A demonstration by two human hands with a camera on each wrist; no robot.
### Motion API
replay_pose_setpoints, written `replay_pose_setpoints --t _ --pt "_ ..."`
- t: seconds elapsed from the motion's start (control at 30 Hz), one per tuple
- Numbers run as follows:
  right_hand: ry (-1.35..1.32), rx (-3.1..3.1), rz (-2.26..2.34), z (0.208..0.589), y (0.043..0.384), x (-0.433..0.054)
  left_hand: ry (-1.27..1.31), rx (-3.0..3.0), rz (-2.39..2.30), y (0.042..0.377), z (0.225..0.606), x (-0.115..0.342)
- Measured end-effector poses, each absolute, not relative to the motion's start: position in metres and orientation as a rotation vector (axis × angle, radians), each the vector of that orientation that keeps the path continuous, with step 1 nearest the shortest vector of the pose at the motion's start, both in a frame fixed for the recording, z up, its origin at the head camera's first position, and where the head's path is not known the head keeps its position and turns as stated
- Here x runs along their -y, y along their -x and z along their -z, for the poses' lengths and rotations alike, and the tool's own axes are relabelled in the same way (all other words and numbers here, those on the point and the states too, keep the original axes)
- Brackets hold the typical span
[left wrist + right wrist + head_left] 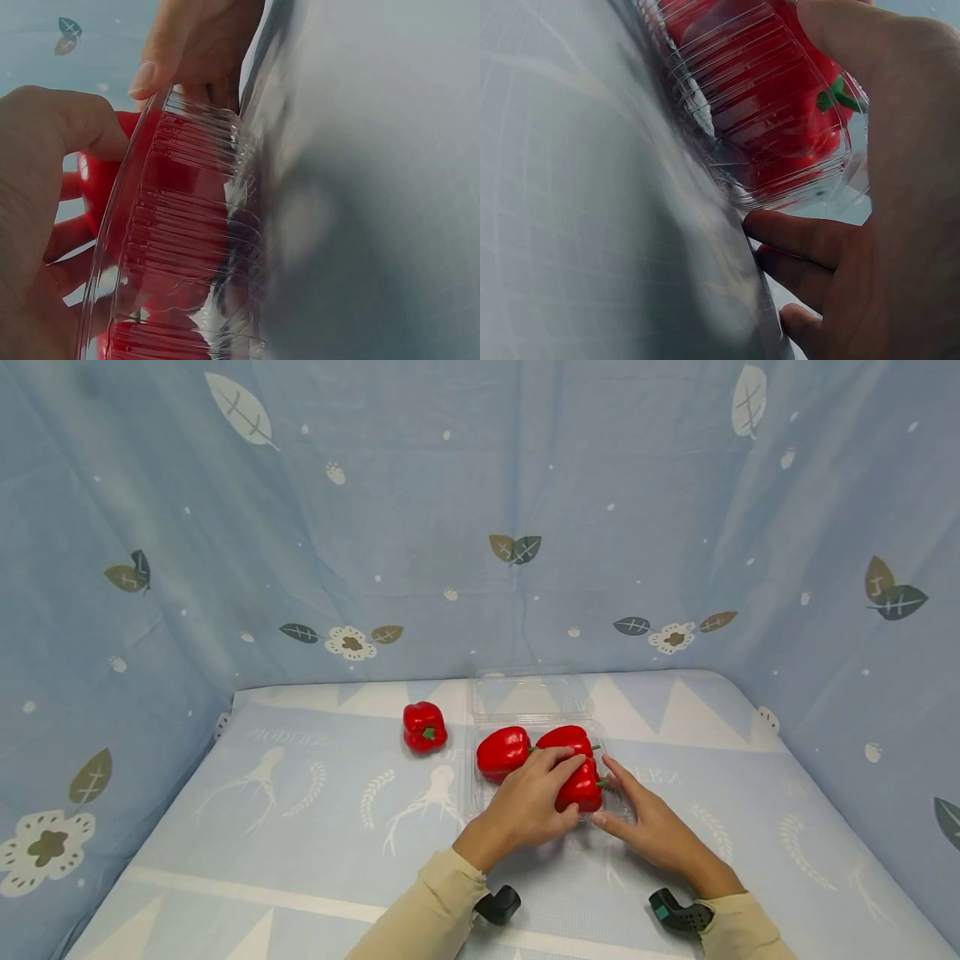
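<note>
A clear plastic clamshell box (480, 800) holds several red bell peppers, one at its back left (502, 753), one at its back right (564, 737). My left hand (529, 802) reaches over the box's front and grips the front right pepper (581, 787); its thumb and spread fingers lie about it in the left wrist view. My right hand (654, 828) is at the box's front right corner, thumb at the front and fingers along the side. Through the ribbed wall in the right wrist view, a red pepper (780, 112) with a green stem shows.
A single red bell pepper (424, 727) lies on the cloth left of the box. The box's transparent lid (525, 696) is folded back toward the rear. A patterned blue curtain (450, 527) surrounds the cloth-covered table (300, 827).
</note>
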State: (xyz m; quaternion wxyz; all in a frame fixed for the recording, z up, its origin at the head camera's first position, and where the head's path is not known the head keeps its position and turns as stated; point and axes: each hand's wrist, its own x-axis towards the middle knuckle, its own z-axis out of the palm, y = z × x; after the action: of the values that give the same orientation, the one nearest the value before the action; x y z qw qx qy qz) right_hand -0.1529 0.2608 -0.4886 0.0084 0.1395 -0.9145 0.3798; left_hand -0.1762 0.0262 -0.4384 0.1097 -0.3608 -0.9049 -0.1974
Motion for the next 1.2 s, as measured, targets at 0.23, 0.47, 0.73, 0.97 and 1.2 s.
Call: replay_pose_setpoints --t 0.23,0.47,0.73,0.97,1.2 --pt "-0.453 2.851 -1.178 0.4895 0.1532 -0.2615 1.086 2.659 0.590 0.1764 0.4401 -0.0252" --pt "-0.433 2.856 -1.182 0.4902 0.1531 -0.2605 1.097 2.658 0.585 0.1759 0.4417 -0.0247" --pt "-0.416 2.872 -1.170 0.4894 0.1533 -0.2604 1.101 2.624 0.609 0.1759 0.4429 -0.0252" --pt "-0.442 2.853 -1.171 0.4885 0.1528 -0.2611 1.119 2.613 0.529 0.1762 0.4430 -0.0253" --pt "-0.440 2.857 -1.170 0.4898 0.1544 -0.2611 1.124 2.639 0.513 0.1763 0.4434 -0.0251"
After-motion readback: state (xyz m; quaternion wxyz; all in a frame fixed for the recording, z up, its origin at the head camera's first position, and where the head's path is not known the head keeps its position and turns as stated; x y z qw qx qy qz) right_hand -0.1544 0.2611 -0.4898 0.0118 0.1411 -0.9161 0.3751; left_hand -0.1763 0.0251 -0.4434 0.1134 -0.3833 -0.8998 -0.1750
